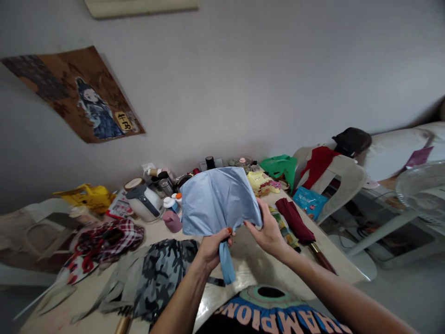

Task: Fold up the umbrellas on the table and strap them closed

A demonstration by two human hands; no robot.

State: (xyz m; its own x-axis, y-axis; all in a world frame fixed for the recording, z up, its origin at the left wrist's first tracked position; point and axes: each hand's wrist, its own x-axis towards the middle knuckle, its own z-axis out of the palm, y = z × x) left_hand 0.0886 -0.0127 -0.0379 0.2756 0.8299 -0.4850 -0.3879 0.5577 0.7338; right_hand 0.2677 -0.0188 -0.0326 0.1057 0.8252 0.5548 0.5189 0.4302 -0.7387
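A light blue folding umbrella [219, 199] is held up over the table, its loose fabric panels spread out and a strap [226, 264] hanging below. My left hand [211, 250] is closed on its lower middle, beside the strap. At the lower right edge of the fabric, my right hand [269, 232] pinches the cloth between thumb and fingers. A grey camouflage umbrella [163, 273] lies near my left forearm. To the right of my right hand lie a patterned yellow-green umbrella [283, 227] and a dark red umbrella [295, 220] with a wooden handle.
On the table [250, 278], a white kettle [144, 204], a pink cup [172, 221] and several bottles stand toward the wall. Plaid cloth [120, 239] lies at the left. A blue packet [309, 202] and a green bag [280, 166] are at the right, near a white chair [347, 181].
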